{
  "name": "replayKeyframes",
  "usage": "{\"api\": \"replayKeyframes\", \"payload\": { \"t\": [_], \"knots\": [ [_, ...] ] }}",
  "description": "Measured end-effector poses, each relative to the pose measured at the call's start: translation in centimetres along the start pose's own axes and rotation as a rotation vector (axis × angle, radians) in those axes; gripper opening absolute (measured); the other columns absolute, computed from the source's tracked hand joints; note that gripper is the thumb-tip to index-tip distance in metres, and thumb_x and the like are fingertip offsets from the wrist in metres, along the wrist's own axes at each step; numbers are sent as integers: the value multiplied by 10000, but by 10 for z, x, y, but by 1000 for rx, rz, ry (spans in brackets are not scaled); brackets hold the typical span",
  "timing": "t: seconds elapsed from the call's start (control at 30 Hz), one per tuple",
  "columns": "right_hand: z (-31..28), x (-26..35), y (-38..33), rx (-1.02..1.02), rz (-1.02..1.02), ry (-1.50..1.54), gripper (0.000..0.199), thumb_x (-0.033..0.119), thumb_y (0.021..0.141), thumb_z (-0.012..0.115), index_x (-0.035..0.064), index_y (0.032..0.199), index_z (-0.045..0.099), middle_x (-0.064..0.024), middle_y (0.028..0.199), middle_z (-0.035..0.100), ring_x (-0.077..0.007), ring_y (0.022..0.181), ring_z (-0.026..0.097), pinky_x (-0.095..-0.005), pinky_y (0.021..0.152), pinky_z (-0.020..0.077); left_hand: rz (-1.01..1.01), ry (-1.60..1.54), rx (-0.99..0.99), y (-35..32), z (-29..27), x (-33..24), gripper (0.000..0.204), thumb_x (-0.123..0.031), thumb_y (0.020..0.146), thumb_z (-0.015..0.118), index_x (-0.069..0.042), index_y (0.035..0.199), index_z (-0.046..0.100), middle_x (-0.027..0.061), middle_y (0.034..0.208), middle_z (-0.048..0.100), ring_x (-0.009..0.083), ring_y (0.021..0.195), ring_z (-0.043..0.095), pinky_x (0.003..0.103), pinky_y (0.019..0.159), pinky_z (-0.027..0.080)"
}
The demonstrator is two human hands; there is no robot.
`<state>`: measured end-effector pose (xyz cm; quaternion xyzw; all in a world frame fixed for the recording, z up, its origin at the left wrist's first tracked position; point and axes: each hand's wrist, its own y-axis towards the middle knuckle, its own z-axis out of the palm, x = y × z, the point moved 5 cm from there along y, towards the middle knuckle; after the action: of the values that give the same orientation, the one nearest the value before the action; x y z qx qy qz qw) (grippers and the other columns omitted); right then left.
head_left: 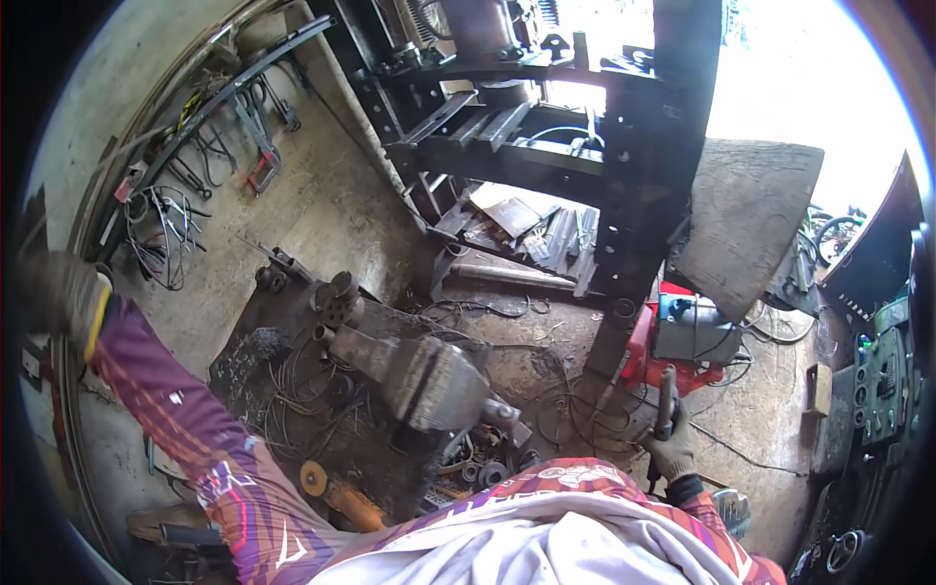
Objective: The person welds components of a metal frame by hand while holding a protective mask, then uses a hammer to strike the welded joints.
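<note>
My left arm is stretched far out to the left, where my gloved left hand (60, 292) is at the wall. That hand is smeared and dark at the picture's rim, so its fingers and anything in them do not show. A small pale switch or socket plate (31, 365) is on the wall just below it. Low on the right, my gloved right hand (671, 454) is closed round a dark, long, narrow tool (667, 402) that points upward; its exact kind is unclear. Beyond this hand stands a red and grey machine (682, 336) with cables, on the floor.
A heavy bench vise (434, 385) sits on a cluttered workbench (244, 356) before me, among cables and metal parts. An orange, cylindrical power tool (346, 497) lies nearby. Behind rises a black press frame (624, 185). Clamps (261, 171) hang on the left wall; cables (585, 409) cross the floor.
</note>
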<state>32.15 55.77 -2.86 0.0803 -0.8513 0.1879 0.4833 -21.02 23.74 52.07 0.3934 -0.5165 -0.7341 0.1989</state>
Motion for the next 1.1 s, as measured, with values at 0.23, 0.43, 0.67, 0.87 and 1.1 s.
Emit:
{"api": "replayKeyframes", "payload": {
  "t": [0.23,0.43,0.67,0.87,1.1],
  "knots": [
    [-49,-15,36,409,-72,461,891,98,609,692,59,1412,308,-89,1157,529,-210,997,560,-327,885,456,-1019,-1556,116,-206,-128,-114,364,-426,954,474,-130,799,619,-48,593,531,66,481,505,306,477,487],
    [-80,-1,11,947,115,1124,853,156,671,734,63,1416,328,-89,1202,548,-219,1069,554,-351,913,467,-1757,-1033,129,-414,-182,-189,208,-318,974,510,-160,839,515,-75,602,293,66,514,289,331,757,490],
    [-113,-14,-40,1106,103,1294,876,156,647,759,24,1408,344,-109,1181,559,-246,1097,551,-386,987,446,-1763,-1054,220,-458,-232,-229,239,-321,964,538,-149,804,493,-64,621,343,74,559,385,325,803,492],
    [-138,-28,-67,1111,113,1353,914,143,635,764,41,1428,321,-113,1182,555,-252,1123,545,-381,1031,424,-1696,-1137,210,-452,-254,-221,124,-249,954,537,-147,887,519,-62,625,334,68,545,374,316,840,518],
    [-125,-33,-90,1096,-5,1337,911,134,662,733,77,1454,286,-122,1237,529,-240,1109,552,-391,994,454,-1742,-1290,339,-461,-314,-225,73,-221,955,507,-148,955,505,-35,662,397,122,593,449,393,851,525]
  ]
}}
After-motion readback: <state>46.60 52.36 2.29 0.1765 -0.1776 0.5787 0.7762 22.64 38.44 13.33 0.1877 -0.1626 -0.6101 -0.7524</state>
